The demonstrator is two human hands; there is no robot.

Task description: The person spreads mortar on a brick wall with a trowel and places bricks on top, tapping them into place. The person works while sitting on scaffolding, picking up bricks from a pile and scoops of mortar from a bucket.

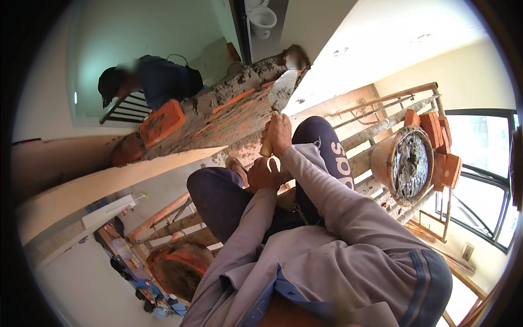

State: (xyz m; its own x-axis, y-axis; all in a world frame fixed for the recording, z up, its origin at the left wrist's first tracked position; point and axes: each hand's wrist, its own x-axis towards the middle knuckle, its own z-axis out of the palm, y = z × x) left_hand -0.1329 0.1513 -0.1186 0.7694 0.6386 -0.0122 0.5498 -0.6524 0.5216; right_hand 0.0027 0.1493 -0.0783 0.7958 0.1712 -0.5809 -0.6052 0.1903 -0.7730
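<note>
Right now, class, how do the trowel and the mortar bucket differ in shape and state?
Shape: the trowel is flat-bladed and tapering; the bucket is round. State: the trowel is held in the right hand; the bucket sits unheld beside orange bricks. Both carry grey mortar.

Orange brick (162,122), grey mortar (411,166), tan trowel handle (266,148), blue-striped mauve-grey shirt (359,245)

Brick wall, red, mortar-smeared (218,117): carries rough grey mortar layer (239,82) along upper edge; orange rectangular brick (162,122) at one end. Scaffold, weathered round poles (370,133): carries round mortar-filled bucket (380,163), orange-red bricks (430,129) beside it.
</note>
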